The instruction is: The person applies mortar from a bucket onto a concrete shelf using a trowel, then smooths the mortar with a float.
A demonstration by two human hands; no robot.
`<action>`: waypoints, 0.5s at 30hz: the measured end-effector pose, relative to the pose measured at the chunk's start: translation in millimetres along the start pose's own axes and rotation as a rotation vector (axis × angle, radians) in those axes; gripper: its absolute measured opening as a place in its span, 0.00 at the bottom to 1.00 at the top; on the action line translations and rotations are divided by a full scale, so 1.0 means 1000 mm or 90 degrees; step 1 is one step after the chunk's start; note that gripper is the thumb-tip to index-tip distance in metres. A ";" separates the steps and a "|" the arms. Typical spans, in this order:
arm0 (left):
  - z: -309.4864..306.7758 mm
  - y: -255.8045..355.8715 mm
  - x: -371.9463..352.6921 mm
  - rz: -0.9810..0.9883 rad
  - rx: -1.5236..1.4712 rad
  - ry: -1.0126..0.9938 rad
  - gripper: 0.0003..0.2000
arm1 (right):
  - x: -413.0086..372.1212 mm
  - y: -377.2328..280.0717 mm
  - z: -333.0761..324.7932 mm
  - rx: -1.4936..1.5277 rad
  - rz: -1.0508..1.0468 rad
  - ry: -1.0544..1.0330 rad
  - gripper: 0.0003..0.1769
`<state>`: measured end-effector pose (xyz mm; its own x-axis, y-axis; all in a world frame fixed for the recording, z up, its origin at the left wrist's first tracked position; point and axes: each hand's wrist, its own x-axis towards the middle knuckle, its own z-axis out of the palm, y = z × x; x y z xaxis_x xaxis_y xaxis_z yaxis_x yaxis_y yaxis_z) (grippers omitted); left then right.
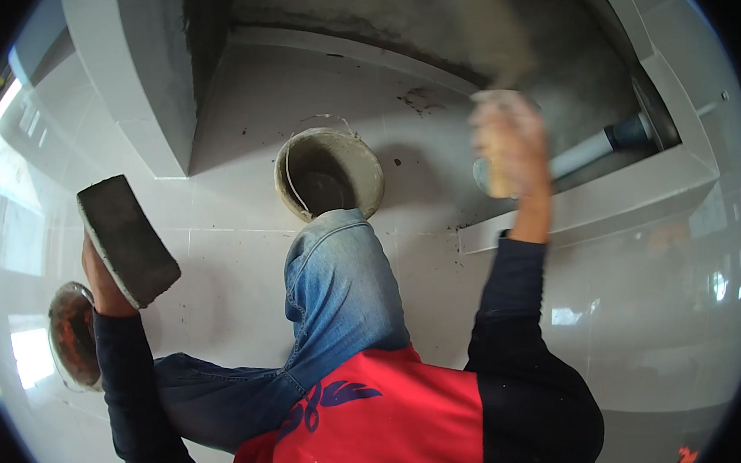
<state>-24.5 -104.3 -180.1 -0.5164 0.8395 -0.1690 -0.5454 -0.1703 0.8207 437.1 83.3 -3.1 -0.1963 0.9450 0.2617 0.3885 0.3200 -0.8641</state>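
My left hand (97, 263) is closed behind a rectangular board (129, 242) coated with dark grey mortar, raised at the left. The board hides most of its fingers. On the right, my right hand (515, 133) is wrapped round a yellowish wooden handle of what looks like a trowel (497, 163). A pale streak stretches up from this hand over the grey surface; motion smears the tool's blade there. Between my hands, in front of my knee, a mortar-stained bucket (371, 168) with a wire handle stands on the floor.
A round bowl (73, 334) with reddish-brown stains sits at the far left. A white pipe (586, 155) with a black end lies inside the raised white kerb (590, 209) at right. A wall corner (141, 93) juts in at upper left. Mortar specks dot the tiled floor (242, 205).
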 end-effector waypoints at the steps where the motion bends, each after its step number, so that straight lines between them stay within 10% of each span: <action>1: -0.011 0.001 0.007 0.030 0.008 -0.002 0.18 | -0.001 0.005 0.026 0.028 0.026 -0.083 0.16; 6: -0.071 0.044 0.016 0.107 0.101 -0.091 0.18 | -0.016 -0.014 0.167 0.222 -0.016 -0.416 0.25; 8: -0.111 0.055 0.007 0.296 0.418 -0.033 0.15 | -0.031 -0.041 0.208 0.291 -0.050 -0.527 0.23; 9: -0.106 0.075 -0.019 0.450 0.898 -0.066 0.17 | -0.040 -0.053 0.221 0.315 -0.068 -0.562 0.19; 12: -0.127 0.075 -0.062 0.302 0.840 0.189 0.22 | -0.069 -0.054 0.251 0.283 -0.270 -0.540 0.09; 15: -0.208 0.064 -0.087 0.314 0.955 0.197 0.25 | -0.086 -0.044 0.241 0.285 -0.191 -0.622 0.06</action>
<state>-152.0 -295.4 -226.9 -0.6460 0.6949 0.3158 0.7173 0.4113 0.5624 219.9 -28.7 -91.0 -0.9279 0.3109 0.2056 -0.1146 0.2869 -0.9511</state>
